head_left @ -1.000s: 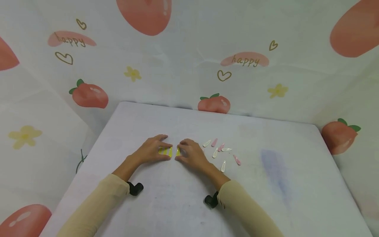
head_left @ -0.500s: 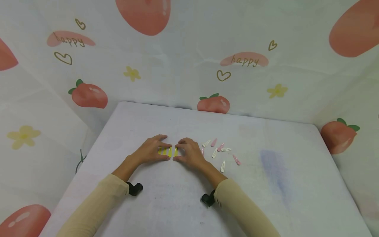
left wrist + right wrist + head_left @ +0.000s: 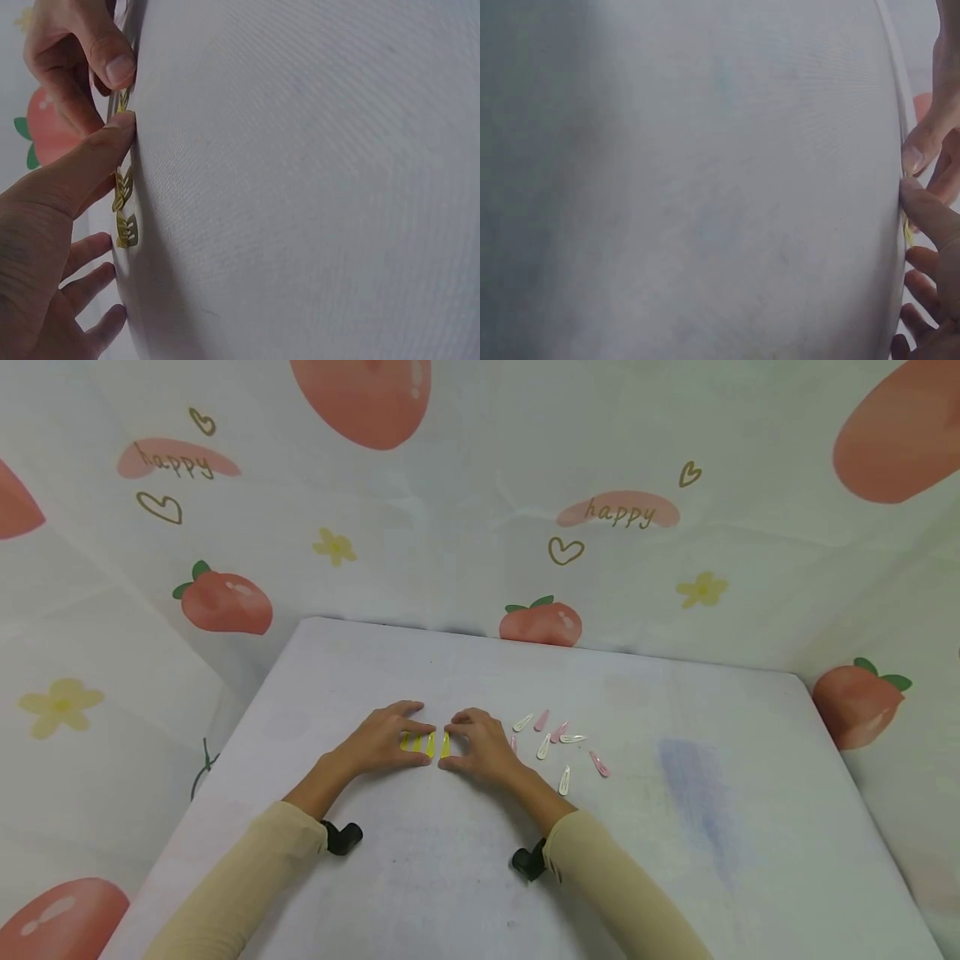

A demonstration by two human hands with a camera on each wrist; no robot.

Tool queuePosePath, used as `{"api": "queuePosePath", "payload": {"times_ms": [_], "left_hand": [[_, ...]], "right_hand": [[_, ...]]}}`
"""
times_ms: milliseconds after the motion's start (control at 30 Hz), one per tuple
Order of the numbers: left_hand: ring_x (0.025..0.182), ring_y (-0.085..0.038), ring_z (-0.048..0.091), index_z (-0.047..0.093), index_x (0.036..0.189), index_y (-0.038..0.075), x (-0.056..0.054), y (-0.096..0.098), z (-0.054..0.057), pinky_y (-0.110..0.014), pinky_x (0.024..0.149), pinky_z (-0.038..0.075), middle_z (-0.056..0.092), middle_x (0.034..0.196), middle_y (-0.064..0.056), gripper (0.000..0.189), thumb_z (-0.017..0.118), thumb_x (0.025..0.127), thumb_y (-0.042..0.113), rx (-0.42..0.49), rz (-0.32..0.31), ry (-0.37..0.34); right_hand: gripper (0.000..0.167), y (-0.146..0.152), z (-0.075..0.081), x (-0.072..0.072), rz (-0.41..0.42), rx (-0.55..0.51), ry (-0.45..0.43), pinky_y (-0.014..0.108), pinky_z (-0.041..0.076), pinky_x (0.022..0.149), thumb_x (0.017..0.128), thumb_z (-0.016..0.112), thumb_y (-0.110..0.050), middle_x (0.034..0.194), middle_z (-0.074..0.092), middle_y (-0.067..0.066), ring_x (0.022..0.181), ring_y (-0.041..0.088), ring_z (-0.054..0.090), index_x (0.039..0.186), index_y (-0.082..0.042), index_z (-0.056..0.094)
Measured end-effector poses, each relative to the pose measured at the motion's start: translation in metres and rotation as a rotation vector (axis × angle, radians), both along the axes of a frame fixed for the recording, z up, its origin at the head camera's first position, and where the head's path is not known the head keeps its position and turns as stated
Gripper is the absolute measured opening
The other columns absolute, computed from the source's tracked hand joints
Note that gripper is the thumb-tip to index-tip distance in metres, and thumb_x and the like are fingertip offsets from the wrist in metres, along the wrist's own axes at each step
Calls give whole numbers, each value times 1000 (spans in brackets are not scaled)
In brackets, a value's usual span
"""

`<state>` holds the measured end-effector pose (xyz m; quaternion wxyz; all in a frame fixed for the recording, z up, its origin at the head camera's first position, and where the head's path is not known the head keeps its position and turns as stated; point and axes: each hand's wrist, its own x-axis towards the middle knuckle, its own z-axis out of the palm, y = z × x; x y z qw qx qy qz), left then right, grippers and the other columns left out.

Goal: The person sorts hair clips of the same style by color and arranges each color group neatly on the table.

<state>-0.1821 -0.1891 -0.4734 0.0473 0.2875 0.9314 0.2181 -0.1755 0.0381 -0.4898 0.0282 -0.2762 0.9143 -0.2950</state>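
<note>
Several yellow hair clips lie in a row near the middle of the table in the head view. My left hand (image 3: 384,742) spans the row's right-end clip (image 3: 431,744), thumb at its near end and index finger at its far end. Two more yellow clips (image 3: 126,229) lie under that hand, its other fingers spread beyond them. Just to the right, my right hand (image 3: 483,747) pinches another yellow hair clip (image 3: 446,745) between thumb and index finger, upright in line with the row. A small gap separates these two clips. Fingers largely hide the clips in the right wrist view.
Right of my right hand lie scattered white hair clips (image 3: 564,780) and pink hair clips (image 3: 599,764), one pink clip partly behind the hand. The white table (image 3: 480,877) meets a fruit-printed cloth (image 3: 450,510) at its back edge.
My right hand has moved slightly left with its yellow hair clip, narrowing the gap to the row, and has almost stopped over the last half second. My left hand stays in place.
</note>
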Motion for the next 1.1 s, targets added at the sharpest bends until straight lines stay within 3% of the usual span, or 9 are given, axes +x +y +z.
{"api": "queuePosePath", "payload": {"times_ms": [167, 367, 700, 1100], "left_hand": [[132, -40, 48, 74, 121, 16, 0, 2, 2, -62, 101, 39, 52, 142, -21, 53, 85, 77, 43, -6, 3, 0], [135, -41, 45, 73, 122, 16, 3, 5, 6, -62, 104, 37, 51, 144, -21, 53, 83, 78, 44, -36, 14, -25], [137, -41, 42, 73, 123, 15, 5, 6, 7, -62, 105, 36, 50, 145, -21, 53, 82, 79, 44, -45, 21, -29], [136, -41, 43, 73, 123, 14, 5, 3, 5, -63, 104, 36, 50, 144, -21, 53, 82, 80, 44, -25, 18, -19]], "right_hand": [[65, 4, 4, -1, 12, -2, -77, 46, 37, 109, 79, 85, -35, 131, 57, 8, 127, 24, 50, 134, -7, 63], [71, 25, 19, 1, 46, -4, -143, 41, 41, 108, 79, 85, -34, 136, 55, 8, 129, 23, 50, 140, -9, 58], [62, 100, 42, 17, -3, -37, -78, 48, 45, 102, 81, 84, -28, 134, 57, 7, 127, 26, 51, 135, -7, 63], [47, 210, 26, 35, -140, -18, 62, 56, 46, 97, 82, 82, -14, 124, 62, 16, 118, 37, 57, 124, 1, 67]]}}
